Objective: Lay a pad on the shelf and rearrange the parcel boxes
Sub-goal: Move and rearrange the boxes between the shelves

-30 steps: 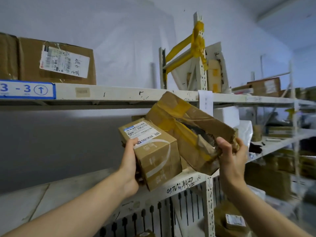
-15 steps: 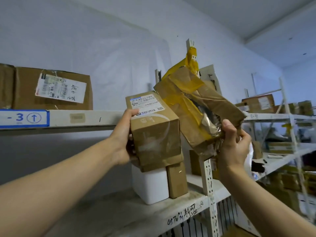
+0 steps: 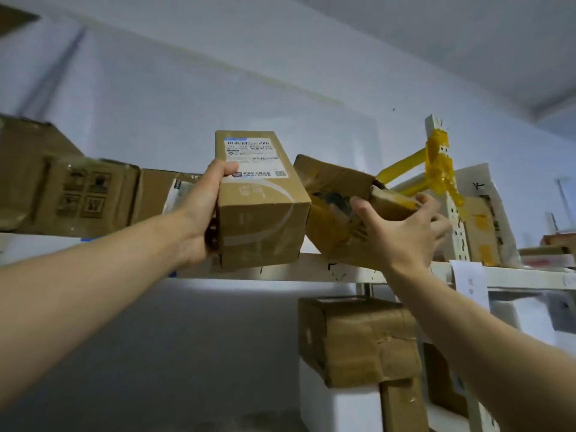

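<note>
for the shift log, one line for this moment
left hand: holds labelled box | right hand: holds torn parcel | both at upper shelf

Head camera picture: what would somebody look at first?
Probably the two hands in the middle, lifting parcels up to the upper shelf. The left hand grips a neat box with a white label, and the right hand holds a crumpled parcel. Bright yellow tape on the shelf post at the right stands out too.
</note>
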